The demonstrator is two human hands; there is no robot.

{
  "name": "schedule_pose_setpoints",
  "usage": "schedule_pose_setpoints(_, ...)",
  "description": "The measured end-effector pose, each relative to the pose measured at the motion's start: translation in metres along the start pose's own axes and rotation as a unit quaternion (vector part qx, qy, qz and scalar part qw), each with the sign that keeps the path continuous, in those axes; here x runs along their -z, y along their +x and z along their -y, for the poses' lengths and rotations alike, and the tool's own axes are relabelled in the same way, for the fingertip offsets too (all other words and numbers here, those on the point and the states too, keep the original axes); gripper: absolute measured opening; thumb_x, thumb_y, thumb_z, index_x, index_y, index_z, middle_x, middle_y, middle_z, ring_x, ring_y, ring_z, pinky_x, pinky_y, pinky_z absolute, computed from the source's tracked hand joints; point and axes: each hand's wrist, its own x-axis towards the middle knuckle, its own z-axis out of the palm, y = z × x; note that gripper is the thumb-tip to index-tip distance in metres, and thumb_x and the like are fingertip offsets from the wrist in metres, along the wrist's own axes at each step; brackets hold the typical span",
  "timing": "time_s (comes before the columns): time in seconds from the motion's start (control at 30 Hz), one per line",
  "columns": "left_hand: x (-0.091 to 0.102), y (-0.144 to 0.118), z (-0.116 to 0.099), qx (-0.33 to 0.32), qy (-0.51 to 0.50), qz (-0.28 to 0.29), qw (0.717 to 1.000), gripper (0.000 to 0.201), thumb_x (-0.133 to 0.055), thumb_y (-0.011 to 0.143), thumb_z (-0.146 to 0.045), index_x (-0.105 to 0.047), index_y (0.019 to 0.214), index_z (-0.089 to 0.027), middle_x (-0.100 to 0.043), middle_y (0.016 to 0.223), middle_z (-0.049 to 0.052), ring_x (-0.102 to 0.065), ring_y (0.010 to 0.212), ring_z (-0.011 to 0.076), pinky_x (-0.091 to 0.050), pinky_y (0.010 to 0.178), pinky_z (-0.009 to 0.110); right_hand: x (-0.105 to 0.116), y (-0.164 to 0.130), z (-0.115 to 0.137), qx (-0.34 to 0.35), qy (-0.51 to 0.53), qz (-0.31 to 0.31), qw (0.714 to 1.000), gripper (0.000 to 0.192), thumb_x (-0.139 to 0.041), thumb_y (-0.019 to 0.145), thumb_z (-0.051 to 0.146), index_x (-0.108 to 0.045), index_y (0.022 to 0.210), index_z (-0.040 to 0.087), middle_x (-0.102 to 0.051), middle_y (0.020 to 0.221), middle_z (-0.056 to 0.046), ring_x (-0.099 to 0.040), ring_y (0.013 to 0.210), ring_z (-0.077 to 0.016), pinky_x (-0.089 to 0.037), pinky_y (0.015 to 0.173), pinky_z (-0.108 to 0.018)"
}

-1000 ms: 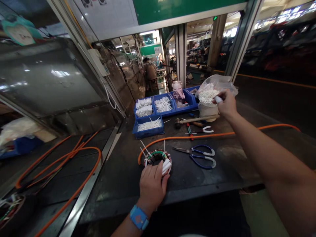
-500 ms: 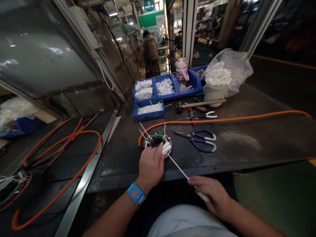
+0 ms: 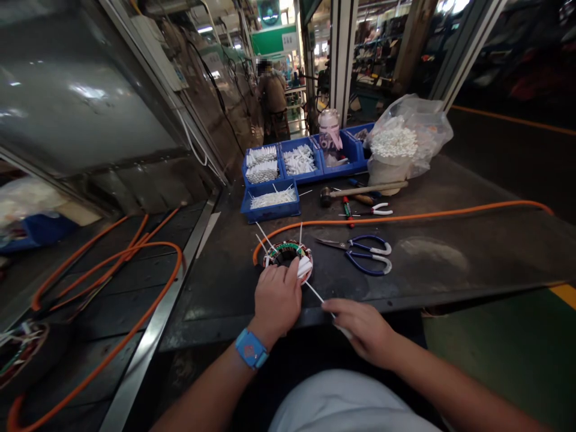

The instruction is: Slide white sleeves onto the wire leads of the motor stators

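- Dark metal workbench point(image 3: 450, 264), worn and smudged, running from the near edge back to a row of bins.
- Ring-shaped wound coil point(image 3: 288, 255) near the front edge, green and red windings showing, white strips standing up from its rim.
- Left hand point(image 3: 276, 297) laid over the near side of the coil, fingers pressed down on it, blue watch point(image 3: 252, 349) on the wrist.
- Right hand point(image 3: 362, 330) just off the bench edge, fingers pinched together on a thin white strip point(image 3: 317, 294).
- Strip slanting up and left from that pinch to the coil's right side, far end meeting the white wrapping there.
- Blue-handled scissors point(image 3: 366, 253) lying flat just right of the coil, blades pointing left.
- Orange cable point(image 3: 405, 217) curving behind coil and scissors, across the bench to the right.
- Hammer point(image 3: 360, 191) and small pliers point(image 3: 375, 210) farther back, beyond the cable.
- Blue bins point(image 3: 288, 168) of white parts at the rear, pink bottle point(image 3: 330, 129) among them.
- Clear bag of white pieces point(image 3: 400, 144) at the right of the bins.
- Another person point(image 3: 272, 96) far off down the aisle, well apart.
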Motion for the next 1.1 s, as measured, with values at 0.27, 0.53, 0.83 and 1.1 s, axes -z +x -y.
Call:
schedule_pose_setpoints(0.27, 0.001, -0.003, -0.002, 0.058, -0.19, -0.096, 0.975, 0.038, -0.049, 0.086, -0.016, -0.048, 0.124, -0.022, -0.065, 0.11, 0.005, -0.056, 0.105, 0.0193, -0.032, 0.103, 0.045, -0.032, 0.067, -0.026, -0.32, 0.282, -0.095, 0.9, 0.012, -0.062, 0.075, 0.025, -0.053, 0.08, 0.02, -0.061, 0.078, 0.0, -0.059, 0.074, -0.0134, -0.049, 0.071, -0.027)
schedule_pose_setpoints(0.53, 0.0, -0.002, 0.001, 0.02, -0.198, -0.109, 0.974, 0.026, -0.052, 0.084, -0.012, -0.063, 0.105, -0.024, -0.067, 0.105, 0.002, -0.059, 0.098, 0.0165, -0.032, 0.101, 0.044, -0.027, 0.057, -0.022, -0.369, 0.475, -0.107, 0.792, 0.034, -0.076, 0.061, 0.027, -0.049, 0.081, 0.02, -0.062, 0.085, 0.0, -0.062, 0.084, -0.0136, -0.047, 0.085, -0.031)
schedule_pose_setpoints(0.83, -0.003, -0.005, 0.003, 0.002, -0.184, -0.117, 0.976, 0.028, -0.052, 0.084, -0.011, -0.062, 0.106, -0.023, -0.066, 0.107, 0.003, -0.058, 0.097, 0.0172, -0.033, 0.099, 0.043, -0.032, 0.083, -0.03, -0.434, 0.309, -0.077, 0.843, 0.032, -0.07, 0.064, 0.035, -0.042, 0.068, 0.02, -0.05, 0.06, 0.006, -0.052, 0.054, -0.0108, -0.041, 0.051, -0.023)
schedule_pose_setpoints(1.1, 0.0, -0.003, 0.004, 0.003, -0.163, -0.08, 0.983, 0.031, -0.048, 0.084, -0.012, -0.059, 0.112, -0.021, -0.064, 0.11, 0.006, -0.055, 0.101, 0.0203, -0.035, 0.097, 0.043, -0.005, 0.086, -0.03, 0.015, -0.271, 0.092, 0.958, 0.022, -0.046, 0.085, 0.03, -0.056, 0.07, 0.017, -0.057, 0.069, -0.005, -0.044, 0.067, -0.0156, -0.023, 0.06, -0.033)
